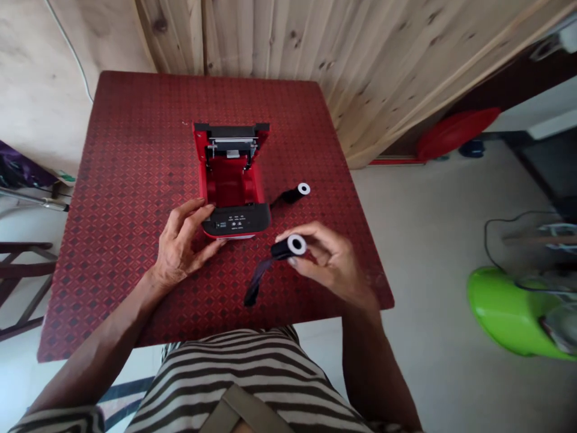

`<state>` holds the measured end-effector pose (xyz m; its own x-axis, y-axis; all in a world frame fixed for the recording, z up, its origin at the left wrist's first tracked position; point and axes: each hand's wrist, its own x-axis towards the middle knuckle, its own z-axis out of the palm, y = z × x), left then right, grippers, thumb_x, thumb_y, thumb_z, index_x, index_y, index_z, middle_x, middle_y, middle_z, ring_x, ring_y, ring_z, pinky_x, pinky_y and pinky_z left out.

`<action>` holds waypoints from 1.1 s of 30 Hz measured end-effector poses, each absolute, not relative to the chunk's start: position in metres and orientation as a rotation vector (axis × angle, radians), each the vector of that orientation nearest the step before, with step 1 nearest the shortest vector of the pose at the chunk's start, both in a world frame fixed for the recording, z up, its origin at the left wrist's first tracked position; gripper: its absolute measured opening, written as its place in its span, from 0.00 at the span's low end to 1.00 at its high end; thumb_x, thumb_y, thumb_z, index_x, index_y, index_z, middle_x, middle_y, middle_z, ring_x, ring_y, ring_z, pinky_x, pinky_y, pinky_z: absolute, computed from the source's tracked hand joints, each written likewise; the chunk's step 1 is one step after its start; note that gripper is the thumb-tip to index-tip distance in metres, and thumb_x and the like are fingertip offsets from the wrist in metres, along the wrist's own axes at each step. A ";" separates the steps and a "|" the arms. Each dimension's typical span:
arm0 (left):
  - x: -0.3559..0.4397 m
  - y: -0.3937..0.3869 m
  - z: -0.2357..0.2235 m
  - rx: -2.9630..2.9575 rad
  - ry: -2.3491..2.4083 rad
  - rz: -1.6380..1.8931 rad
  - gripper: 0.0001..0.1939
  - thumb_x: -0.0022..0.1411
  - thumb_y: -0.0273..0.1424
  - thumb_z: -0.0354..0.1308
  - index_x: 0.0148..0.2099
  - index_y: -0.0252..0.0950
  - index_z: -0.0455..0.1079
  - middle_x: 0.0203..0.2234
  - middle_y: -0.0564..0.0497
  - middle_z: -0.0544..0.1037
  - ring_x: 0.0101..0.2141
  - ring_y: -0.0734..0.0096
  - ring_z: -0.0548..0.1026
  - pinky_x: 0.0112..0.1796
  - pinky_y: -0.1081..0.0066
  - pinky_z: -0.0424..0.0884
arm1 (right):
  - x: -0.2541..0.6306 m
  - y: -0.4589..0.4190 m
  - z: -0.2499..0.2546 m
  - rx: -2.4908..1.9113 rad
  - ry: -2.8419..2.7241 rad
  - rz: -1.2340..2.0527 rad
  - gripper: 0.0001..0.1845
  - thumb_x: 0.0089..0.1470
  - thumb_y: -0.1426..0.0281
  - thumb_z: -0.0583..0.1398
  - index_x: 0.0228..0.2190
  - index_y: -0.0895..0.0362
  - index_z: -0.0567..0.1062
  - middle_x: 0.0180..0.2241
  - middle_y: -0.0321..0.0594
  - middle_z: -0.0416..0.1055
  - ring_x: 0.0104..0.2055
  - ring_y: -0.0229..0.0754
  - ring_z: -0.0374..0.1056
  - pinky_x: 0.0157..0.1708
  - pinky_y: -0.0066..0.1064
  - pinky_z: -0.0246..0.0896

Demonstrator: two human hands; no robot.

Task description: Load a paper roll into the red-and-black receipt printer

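A red and black printer (234, 218) stands on the table with its lid (232, 135) raised, its red inner bay exposed. My left hand (180, 240) grips its front left corner, fingertips on the black panel and thumb along the front edge. To the right of the printer, my right hand (329, 258) pinches a small black roll with a white core (282, 248) between thumb and fingers. A loose dark strip (256, 279) trails from this roll toward the table. Beside the printer lies a second black roll (295, 193), with its own loose end reaching the printer's side.
The red patterned table (135, 138) meets a wooden plank wall (270, 42) at the back. On the floor at the right stand a green tub (505, 319) and a red round object (457, 135). A dark wooden chair (22, 276) is at the left.
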<state>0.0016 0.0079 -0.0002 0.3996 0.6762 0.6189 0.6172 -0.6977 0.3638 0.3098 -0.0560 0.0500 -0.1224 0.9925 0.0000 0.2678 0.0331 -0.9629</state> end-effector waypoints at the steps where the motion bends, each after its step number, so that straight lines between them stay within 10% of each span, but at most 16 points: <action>1: 0.002 0.008 0.000 2.568 1.189 1.189 0.38 0.65 0.41 0.70 0.71 0.42 0.61 0.61 0.40 0.74 0.60 0.54 0.75 0.60 0.55 0.78 | 0.307 -0.062 0.038 -1.373 -1.504 1.150 0.16 0.54 0.71 0.69 0.45 0.50 0.79 0.45 0.39 0.82 0.48 0.47 0.80 0.50 0.42 0.77; 14: 0.002 0.009 0.003 2.554 1.260 1.188 0.31 0.72 0.48 0.60 0.70 0.44 0.63 0.61 0.46 0.74 0.61 0.52 0.76 0.58 0.49 0.80 | 0.329 -0.055 0.005 -1.356 -1.385 1.156 0.24 0.55 0.60 0.72 0.52 0.50 0.79 0.53 0.44 0.82 0.52 0.47 0.80 0.56 0.48 0.77; 24: 0.003 0.010 0.000 2.527 1.180 1.232 0.37 0.64 0.43 0.71 0.69 0.42 0.64 0.60 0.40 0.74 0.60 0.51 0.76 0.60 0.51 0.78 | 0.355 0.043 -0.036 -1.596 -1.433 0.689 0.23 0.51 0.63 0.70 0.49 0.52 0.81 0.51 0.44 0.82 0.51 0.51 0.78 0.54 0.49 0.74; 33: 0.005 0.008 -0.002 2.536 1.179 1.234 0.38 0.64 0.41 0.70 0.71 0.42 0.62 0.61 0.40 0.73 0.60 0.53 0.75 0.61 0.53 0.76 | 0.355 -0.006 0.095 -1.073 -1.566 0.859 0.19 0.51 0.60 0.76 0.44 0.45 0.82 0.43 0.37 0.84 0.45 0.47 0.80 0.45 0.39 0.77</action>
<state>0.0048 0.0078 -0.0021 0.3777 0.6727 0.6362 0.6046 -0.6996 0.3808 0.3545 -0.0061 0.0949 -0.0951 0.9363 0.3380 0.2176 0.3509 -0.9108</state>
